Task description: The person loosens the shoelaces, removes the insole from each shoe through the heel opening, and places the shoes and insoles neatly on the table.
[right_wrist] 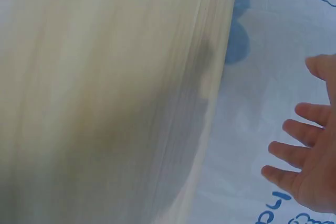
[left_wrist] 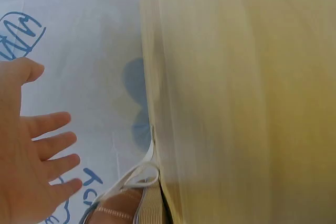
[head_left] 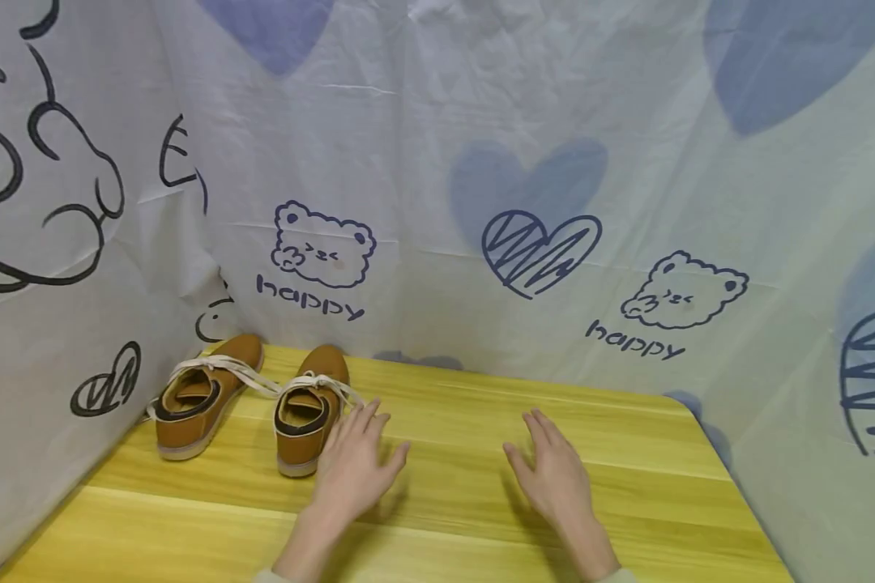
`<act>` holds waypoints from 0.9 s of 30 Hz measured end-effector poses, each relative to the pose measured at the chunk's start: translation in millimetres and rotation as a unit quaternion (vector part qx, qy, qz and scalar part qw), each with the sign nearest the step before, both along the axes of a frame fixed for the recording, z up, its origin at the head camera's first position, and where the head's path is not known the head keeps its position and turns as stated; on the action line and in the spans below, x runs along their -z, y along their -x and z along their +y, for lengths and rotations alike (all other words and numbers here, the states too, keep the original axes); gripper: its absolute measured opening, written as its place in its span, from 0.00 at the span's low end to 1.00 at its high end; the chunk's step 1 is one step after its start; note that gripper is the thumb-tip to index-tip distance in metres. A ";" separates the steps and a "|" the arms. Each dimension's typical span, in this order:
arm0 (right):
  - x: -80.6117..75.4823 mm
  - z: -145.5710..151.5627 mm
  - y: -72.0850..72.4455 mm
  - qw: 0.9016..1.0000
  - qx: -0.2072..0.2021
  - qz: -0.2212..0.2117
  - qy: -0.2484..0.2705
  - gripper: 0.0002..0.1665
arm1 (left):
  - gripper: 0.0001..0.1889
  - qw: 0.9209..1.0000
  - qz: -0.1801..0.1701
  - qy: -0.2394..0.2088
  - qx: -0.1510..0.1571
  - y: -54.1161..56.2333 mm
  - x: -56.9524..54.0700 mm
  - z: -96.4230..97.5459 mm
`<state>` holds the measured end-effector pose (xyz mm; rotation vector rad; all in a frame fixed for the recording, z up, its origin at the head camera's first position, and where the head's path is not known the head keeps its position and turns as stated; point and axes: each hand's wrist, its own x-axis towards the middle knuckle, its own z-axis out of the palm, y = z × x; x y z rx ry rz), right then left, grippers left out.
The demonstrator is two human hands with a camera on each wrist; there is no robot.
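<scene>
Two brown shoes stand at the left of the wooden table, heels toward me. The left shoe (head_left: 189,421) lies close to the side curtain, and the right shoe (head_left: 295,449) is a little nearer the middle. White laces (head_left: 236,368) hang loose over both. My left hand (head_left: 353,470) is held above the table just right of the right shoe, fingers spread and holding nothing; it partly covers that shoe in the head view. Over the middle right of the table hovers my right hand (head_left: 554,474), fingers extended, also holding nothing. In the left wrist view part of a shoe (left_wrist: 118,205) with a looped lace shows.
A yellow wood-grain table (head_left: 452,494) fills the lower part of the head view, its right corner rounded. White curtains (head_left: 423,178) printed with hearts, bears and the word happy hang behind it and on both sides, close to the table's edges.
</scene>
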<state>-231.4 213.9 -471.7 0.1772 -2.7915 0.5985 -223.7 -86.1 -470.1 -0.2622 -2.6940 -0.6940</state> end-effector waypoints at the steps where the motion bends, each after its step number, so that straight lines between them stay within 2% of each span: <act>1: -0.2 -1.8 -0.2 1.000 0.000 0.005 0.013 0.38 | 0.31 1.000 0.008 -0.009 0.001 -1.3 -0.4 -2.1; 7: -4.1 -16.3 -1.9 0.995 -0.006 0.057 0.083 0.30 | 0.24 0.997 0.063 -0.046 0.002 -9.0 -7.0 -14.9; 11: -7.1 -29.7 -1.0 0.987 -0.026 0.072 0.145 0.25 | 0.23 0.991 0.115 -0.066 0.007 -11.1 -12.9 -25.8; 16: -14.6 -52.2 3.6 0.966 -0.067 0.060 0.244 0.21 | 0.22 0.972 0.208 -0.107 0.011 -8.7 -19.0 -46.5; 19: -19.4 -67.8 7.6 0.951 -0.093 0.060 0.289 0.19 | 0.19 0.962 0.242 -0.128 0.003 -5.1 -22.4 -61.8; 22: -22.6 -83.2 12.0 0.938 -0.118 0.061 0.322 0.18 | 0.16 0.960 0.237 -0.145 -0.016 -1.8 -24.3 -77.3; 27: -27.8 -107.6 18.4 0.914 -0.136 0.024 0.381 0.16 | 0.13 0.966 0.181 -0.177 -0.048 6.4 -25.0 -101.7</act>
